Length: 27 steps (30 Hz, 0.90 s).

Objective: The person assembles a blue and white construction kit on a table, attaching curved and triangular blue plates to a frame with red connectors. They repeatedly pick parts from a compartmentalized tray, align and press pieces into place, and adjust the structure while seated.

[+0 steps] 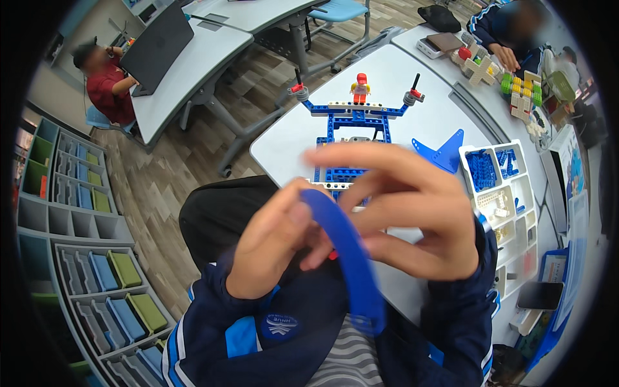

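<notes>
A long, curved blue plastic building strip [348, 258] with holes at its lower end is held up before my chest, slightly blurred. My left hand [267, 248] pinches its upper end between thumb and fingers. From the other side my right hand [419, 216] reaches in, index finger stretched out and the other fingers bent against the strip, their tips partly hidden behind it. A small red piece [333, 255] peeks out beside the strip. Beyond my hands stands a blue and white brick-built frame [358, 116], partly covered by them, with a red-capped toy figure [361, 87] on top.
A blue wing-shaped plate [442, 151] lies right of the frame. Along the right, a white compartment tray [500, 200] holds blue and white parts, near a dark phone [540, 296]. Other brick models [519, 93] and a person's hand [505, 58] are at far right. Drawer shelves [97, 258] line the left.
</notes>
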Each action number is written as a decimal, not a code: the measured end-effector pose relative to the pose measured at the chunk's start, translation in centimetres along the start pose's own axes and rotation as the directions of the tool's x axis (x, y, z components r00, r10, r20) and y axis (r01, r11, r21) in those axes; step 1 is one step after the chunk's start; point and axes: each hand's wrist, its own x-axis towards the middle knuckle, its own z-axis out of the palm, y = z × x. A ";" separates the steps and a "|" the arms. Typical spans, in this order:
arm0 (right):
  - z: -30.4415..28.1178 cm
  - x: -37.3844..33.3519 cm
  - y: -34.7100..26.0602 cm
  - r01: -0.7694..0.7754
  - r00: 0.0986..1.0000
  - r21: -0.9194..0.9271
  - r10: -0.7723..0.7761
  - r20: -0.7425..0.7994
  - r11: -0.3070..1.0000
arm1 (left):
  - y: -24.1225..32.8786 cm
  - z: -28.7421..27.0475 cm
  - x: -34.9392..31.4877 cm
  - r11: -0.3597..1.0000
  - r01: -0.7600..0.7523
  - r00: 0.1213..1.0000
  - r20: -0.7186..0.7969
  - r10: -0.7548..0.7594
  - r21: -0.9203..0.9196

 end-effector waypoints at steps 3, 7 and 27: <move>-0.7 1.4 2.1 -0.002 0.998 0.243 -0.014 0.062 0.970 | 1.5 0.8 0.8 0.992 0.114 0.993 0.033 -0.116 0.057; -2.0 2.7 3.7 0.014 0.997 0.065 -0.020 0.080 0.998 | 3.0 1.8 1.9 0.681 -0.074 0.961 -0.131 0.244 0.728; -5.2 0.7 8.9 -0.358 0.934 -0.004 0.358 -0.006 0.934 | 4.1 2.8 6.4 0.138 0.138 0.921 -0.179 0.347 0.981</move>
